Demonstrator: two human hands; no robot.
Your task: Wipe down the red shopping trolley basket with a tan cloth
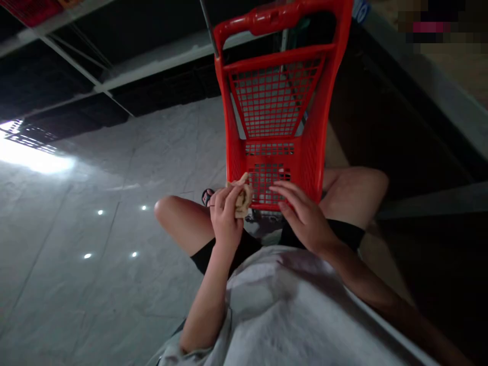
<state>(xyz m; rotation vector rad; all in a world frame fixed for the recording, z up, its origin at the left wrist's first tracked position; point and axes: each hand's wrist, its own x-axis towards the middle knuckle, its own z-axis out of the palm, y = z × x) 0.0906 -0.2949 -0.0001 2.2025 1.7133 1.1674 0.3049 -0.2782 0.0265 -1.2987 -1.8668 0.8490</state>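
My left hand (225, 213) is wrapped round a pale, bread-like piece of food (243, 202) with a darker filling showing at its bitten or torn side. To its right, my right hand (305, 218) holds nothing; its fingers are stretched out and slightly apart. Both hands are above my lap, at the near end of a red plastic shopping cart (313, 157) with grid panels. The cart stands between my bent knees, and its basket shows nothing inside.
Grey shiny floor tiles (114, 213) spread out on the left. Metal shelving (152, 66) with dark crates runs along the back left, a red crate (30, 11) on its upper level. A dark low ledge (412, 112) lies to the right.
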